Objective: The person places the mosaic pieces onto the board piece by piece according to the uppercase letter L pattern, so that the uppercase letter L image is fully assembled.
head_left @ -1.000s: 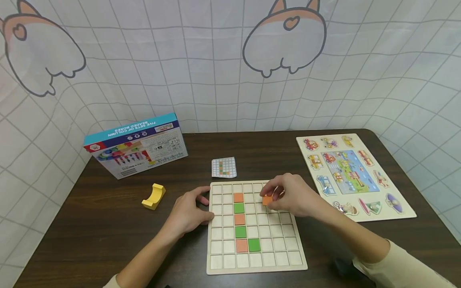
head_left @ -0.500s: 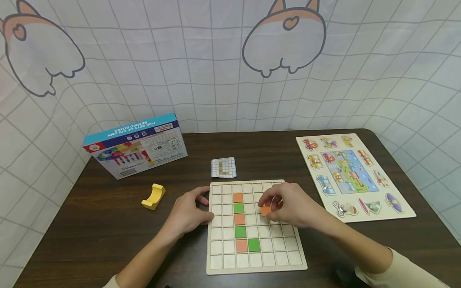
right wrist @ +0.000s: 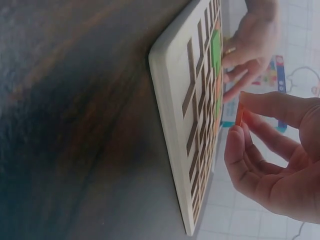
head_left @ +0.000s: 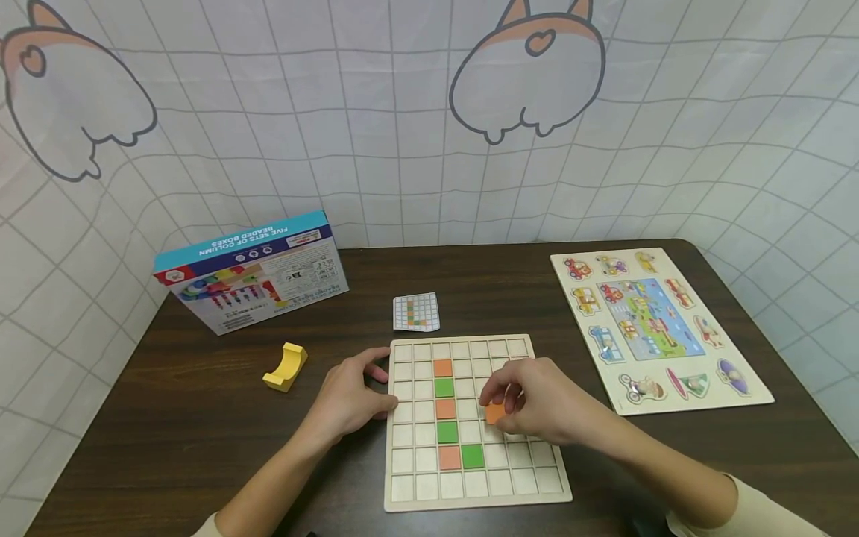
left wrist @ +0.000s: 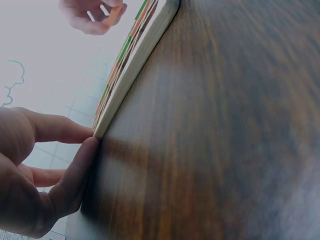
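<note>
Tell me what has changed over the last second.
The right hand, pinching the orange tile, has moved toward the person across the grid board, from near the far rows to the middle ones, staying just above it. The left hand still rests against the board's left edge; the placed tiles are unmoved.

The head view looks forward and down from above the near table edge, taking in the whole wooden grid board and the curtain beyond at 12 o'clock. The left wrist view sits very low and close, skimming the dark tabletop along the board's left edge. The right wrist view, turned sideways and equally near, faces the board's surface from its right. All three share the board; each wrist view also catches the opposite hand
</note>
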`<state>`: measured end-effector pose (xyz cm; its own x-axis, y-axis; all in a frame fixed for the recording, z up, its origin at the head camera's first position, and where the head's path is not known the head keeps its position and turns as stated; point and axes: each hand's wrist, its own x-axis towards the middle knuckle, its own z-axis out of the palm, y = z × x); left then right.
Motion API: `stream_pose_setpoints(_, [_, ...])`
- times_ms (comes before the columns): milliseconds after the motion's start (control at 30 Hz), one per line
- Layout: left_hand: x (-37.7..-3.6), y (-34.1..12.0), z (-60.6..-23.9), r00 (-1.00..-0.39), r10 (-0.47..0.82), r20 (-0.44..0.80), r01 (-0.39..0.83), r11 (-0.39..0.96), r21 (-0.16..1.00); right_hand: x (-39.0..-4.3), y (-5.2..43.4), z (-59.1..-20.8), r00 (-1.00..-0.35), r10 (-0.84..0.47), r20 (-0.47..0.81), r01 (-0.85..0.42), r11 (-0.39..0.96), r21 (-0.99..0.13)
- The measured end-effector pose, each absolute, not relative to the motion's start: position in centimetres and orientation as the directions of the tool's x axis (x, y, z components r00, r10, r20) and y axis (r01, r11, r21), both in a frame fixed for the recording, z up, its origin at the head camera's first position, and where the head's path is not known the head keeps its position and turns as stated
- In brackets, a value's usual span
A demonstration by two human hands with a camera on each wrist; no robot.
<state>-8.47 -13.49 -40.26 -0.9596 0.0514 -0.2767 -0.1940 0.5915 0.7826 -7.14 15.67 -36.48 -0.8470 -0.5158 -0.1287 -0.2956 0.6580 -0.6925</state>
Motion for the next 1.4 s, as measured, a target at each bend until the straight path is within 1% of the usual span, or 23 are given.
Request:
stream_pose_setpoints(333, [-8.6,-13.4,-40.2,-0.959,0.058,-0.279,-0.192,0.593,0.782,-6.4,15.4,-36.6,-0.817,-0.554,-0.161,-0.297,0.644,-0.705])
stream_pose_setpoints(700, [-8.6,-13.4,-40.2,-0.958,0.059,-0.28,-0.191,0.595,0.781,-5.6,15.2,-37.3,-0.79,-0.597,-0.139,-0.353,0.629,-0.693])
stream_pose_setpoints(1067, [-8.5,-13.5,-40.2,-0.962,0.058,-0.267,-0.184,0.585,0.79,-5.1,15.1,-37.8,-0.766,-0.621,-0.165,-0.347,0.616,-0.707])
stream_pose_setpoints(1400, [-8.5,-13.5,-40.3,-0.962,0.058,-0.267,-0.185,0.58,0.793,-4.7,14.9,-37.9,-0.771,-0.612,-0.179,-0.349,0.64,-0.685])
